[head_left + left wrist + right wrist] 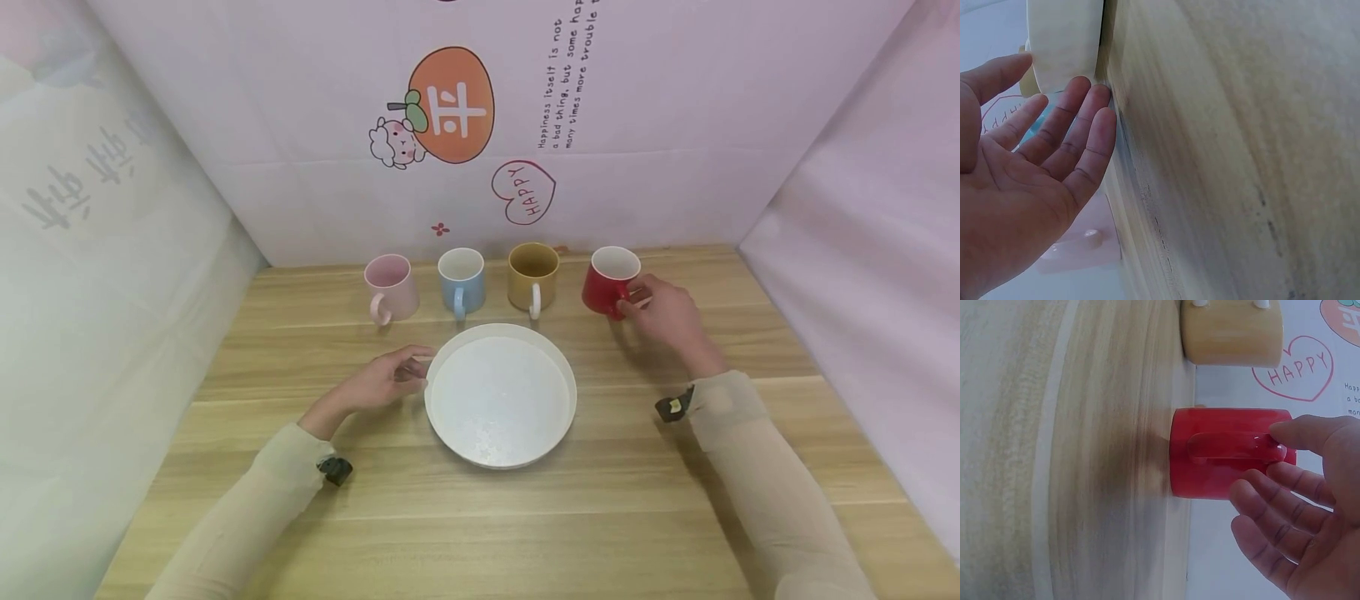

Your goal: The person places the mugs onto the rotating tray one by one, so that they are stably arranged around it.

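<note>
At the right end of the row, the red mug [597, 292] is upright, its handle [1232, 447] pinched by the right hand [666, 312], whose fingers hide part of it from the head view. Beside the tray [501, 400], on its left, the left hand [381, 379] is relaxed and grasps nothing; whether it touches the rim is hard to tell. In the left wrist view the tray runs off the top, and the hand covers most of the blue mug [474, 292] and part of the pink mug [402, 298]. The right wrist view cuts off the yellow mug [522, 288].
</note>
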`<state>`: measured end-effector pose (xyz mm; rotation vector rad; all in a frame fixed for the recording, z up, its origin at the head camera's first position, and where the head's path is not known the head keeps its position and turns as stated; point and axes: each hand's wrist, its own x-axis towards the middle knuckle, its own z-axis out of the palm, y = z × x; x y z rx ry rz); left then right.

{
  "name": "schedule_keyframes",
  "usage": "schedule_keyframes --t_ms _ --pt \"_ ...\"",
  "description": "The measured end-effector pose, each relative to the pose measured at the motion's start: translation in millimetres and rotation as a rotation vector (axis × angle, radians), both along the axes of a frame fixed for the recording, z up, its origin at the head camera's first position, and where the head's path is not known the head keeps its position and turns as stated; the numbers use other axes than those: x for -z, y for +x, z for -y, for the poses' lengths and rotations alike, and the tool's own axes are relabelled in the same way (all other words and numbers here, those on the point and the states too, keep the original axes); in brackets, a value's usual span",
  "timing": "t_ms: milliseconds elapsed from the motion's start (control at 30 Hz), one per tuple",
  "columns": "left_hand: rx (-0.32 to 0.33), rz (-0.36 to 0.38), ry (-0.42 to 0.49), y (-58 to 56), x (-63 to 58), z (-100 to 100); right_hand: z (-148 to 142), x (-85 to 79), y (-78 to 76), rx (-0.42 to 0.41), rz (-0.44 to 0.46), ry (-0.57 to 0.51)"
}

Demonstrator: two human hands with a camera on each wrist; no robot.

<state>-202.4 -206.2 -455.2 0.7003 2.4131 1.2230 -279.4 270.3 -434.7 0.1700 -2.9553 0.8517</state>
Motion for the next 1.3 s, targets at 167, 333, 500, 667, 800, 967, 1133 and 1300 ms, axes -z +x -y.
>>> schedule_keyframes --t_ms 167,333,500,667,800,967,1133,1300 --pt "0.000 0.009 -0.014 0.5 -0.1 0.1 -2.6 0.8 -2.7 -0.007 -0.028 -0.015" --pt "0.001 0.011 -0.018 0.0 -0.1 0.1 -5.7 1.4 -5.3 -0.019 -0.031 -0.025" --pt "0.003 0.013 -0.015 0.2 -0.4 -0.3 -8.3 -0.1 -5.6 -0.020 -0.013 -0.067" --pt "0.008 0.018 -0.012 0.9 -1.2 -0.6 -11.2 0.2 -7.7 -0.012 0.011 -0.121" --pt "0.010 0.016 -0.009 0.7 -1.9 -0.7 -11.5 1.7 -9.1 0.006 0.029 -0.131" --pt "0.013 0.020 0.000 -0.4 0.1 0.2 -10.2 4.3 -10.7 0.031 0.030 -0.131" --pt "0.023 0.015 0.000 -2.2 2.5 1.2 -11.9 8.0 -13.0 0.036 0.008 -0.156" --pt "0.024 0.016 -0.001 -3.0 3.4 1.7 -12.7 8.0 -13.3 0.051 0.011 -0.169"
